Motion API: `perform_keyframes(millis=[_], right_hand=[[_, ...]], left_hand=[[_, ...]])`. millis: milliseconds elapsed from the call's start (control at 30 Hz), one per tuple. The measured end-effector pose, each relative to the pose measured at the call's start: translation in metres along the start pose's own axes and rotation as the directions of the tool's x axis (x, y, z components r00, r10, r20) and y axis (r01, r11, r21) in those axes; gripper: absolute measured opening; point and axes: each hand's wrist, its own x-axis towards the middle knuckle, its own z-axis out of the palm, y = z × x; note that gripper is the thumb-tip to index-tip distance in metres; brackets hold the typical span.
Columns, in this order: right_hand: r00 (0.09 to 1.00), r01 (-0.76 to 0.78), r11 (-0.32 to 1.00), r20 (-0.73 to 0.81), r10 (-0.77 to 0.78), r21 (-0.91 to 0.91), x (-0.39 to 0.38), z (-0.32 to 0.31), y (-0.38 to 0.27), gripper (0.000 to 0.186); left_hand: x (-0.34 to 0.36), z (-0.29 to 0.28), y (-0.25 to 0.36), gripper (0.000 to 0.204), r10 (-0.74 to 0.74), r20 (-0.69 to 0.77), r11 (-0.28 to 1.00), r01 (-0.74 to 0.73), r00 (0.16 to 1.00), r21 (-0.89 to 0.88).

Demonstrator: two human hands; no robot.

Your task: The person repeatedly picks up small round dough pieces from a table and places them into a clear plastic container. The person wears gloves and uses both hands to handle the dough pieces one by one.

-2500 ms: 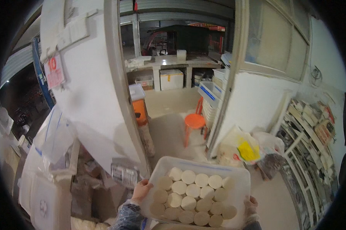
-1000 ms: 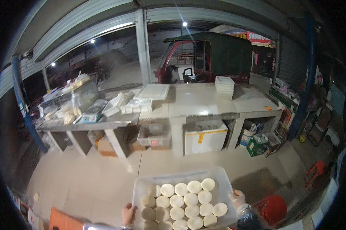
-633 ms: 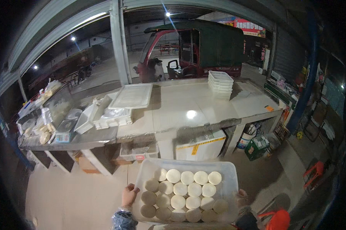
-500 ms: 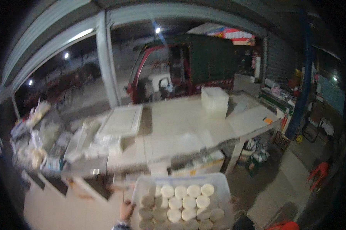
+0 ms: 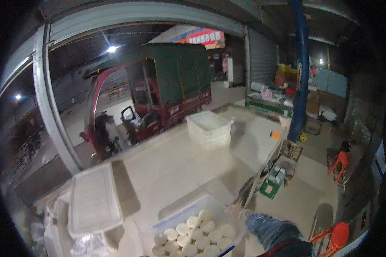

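Observation:
A shallow clear plastic tub (image 5: 203, 204) is at the bottom centre, over the near part of the pale table. Several round, pale, dough-like pieces (image 5: 196, 233) lie in rows inside it, and the picture's lower edge cuts it off. My right hand (image 5: 239, 210) is closed at the tub's right rim; its fingertips are partly hidden. A blue-grey sleeve (image 5: 272, 231) covers that forearm. My left hand is out of the picture. Whether the tub rests on the table or is held just above it, I cannot tell.
A stack of white trays (image 5: 209, 130) stands farther back on the table (image 5: 158, 171). At left lies a large white lidded container (image 5: 94, 197). A red three-wheeled vehicle (image 5: 154, 94) is parked beyond. A blue post (image 5: 300, 73) and an orange stool (image 5: 338, 235) are at right.
My view has turned right and come closer to the table. The tub has moved from before the table to over its near part. My left hand has left the picture.

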Motion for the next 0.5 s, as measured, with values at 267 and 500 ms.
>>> perform_keyframes(millis=[267,500], right_hand=[[0.993,-0.029,0.999,-0.112,0.032,0.031,0.134,0.033,-0.038,0.035],[0.838,0.129,0.99,-0.527,-0.143,-0.064,0.062,-0.037,0.105,0.04]], left_hand=[[0.179,0.042,-0.047,0.027,0.102,-0.074,0.993,-0.097,0.992,0.063],[0.239,0.178,0.072,0.026,0.261,0.302,0.942,-0.31,0.917,0.126]])
